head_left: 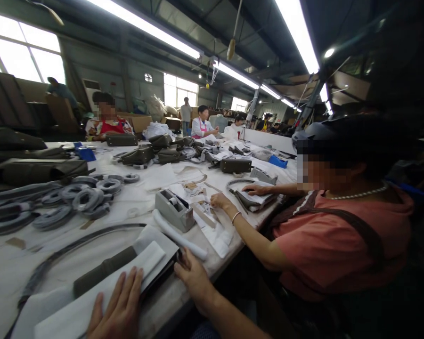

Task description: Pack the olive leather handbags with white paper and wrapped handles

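In front of me on the table lies an olive handbag (104, 271), partly covered by white padding sheets (102, 289). Its long strap (81, 242), wrapped in plastic, curves away behind it. My left hand (118, 306) rests on the white sheet with fingers stretched out and slightly spread. At the bag's right end, my right hand (194, 278) pinches the dark corner between thumb and fingers. Just beyond that hand lies a white foam tube (178, 235), with a grey tape dispenser (175, 209) behind it.
A co-worker (339, 226) sits close on my right, hands on another bag (254, 200) and paper scraps (207, 212). Wrapped strap coils (88, 197) and stacked olive bags (35, 172) stand at left. More bags (169, 150) and people are farther down the table.
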### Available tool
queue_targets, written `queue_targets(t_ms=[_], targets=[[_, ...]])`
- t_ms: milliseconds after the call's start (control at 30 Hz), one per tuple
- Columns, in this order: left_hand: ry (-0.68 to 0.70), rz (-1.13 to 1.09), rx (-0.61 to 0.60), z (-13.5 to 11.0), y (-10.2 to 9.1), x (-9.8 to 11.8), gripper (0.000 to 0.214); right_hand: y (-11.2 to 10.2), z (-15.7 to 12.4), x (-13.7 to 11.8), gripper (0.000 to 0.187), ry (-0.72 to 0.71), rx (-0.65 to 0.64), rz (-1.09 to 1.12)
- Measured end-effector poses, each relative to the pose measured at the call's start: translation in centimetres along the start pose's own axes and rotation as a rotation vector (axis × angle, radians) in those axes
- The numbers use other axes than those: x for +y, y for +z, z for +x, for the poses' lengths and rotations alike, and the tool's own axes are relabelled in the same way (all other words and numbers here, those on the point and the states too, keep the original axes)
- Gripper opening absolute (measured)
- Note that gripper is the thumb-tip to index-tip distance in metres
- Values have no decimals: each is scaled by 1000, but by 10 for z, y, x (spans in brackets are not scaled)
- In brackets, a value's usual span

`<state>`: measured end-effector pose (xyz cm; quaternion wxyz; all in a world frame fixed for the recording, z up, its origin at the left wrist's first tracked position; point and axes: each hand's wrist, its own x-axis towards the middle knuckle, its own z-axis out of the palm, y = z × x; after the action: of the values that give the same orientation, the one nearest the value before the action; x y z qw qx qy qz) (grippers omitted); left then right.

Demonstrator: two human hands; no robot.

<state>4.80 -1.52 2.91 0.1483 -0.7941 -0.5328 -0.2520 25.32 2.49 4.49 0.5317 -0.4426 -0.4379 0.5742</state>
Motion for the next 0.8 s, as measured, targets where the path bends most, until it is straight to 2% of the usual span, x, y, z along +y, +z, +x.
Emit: queue_targets(t_ms=[100, 200, 267, 467, 600, 800], targets=[[-33, 12, 20, 1, -7, 6, 75, 10, 5, -20, 60, 41, -33, 90], [-62, 27, 66, -1, -12, 7, 71, 15, 7, -34, 47, 234, -94, 123], [-64, 35, 84, -4, -15, 5, 69, 18, 4, -40, 45, 320, -126, 150], [-81, 109, 111, -10, -21, 0, 64, 38, -10, -45, 59, 373, -164, 411], [-88, 118, 93, -9, -23, 3, 65, 49, -12, -48, 64, 386, -107, 490], [-112, 107, 126, -9, -24, -1, 65, 62, -18, -56, 48, 281, -151, 456]])
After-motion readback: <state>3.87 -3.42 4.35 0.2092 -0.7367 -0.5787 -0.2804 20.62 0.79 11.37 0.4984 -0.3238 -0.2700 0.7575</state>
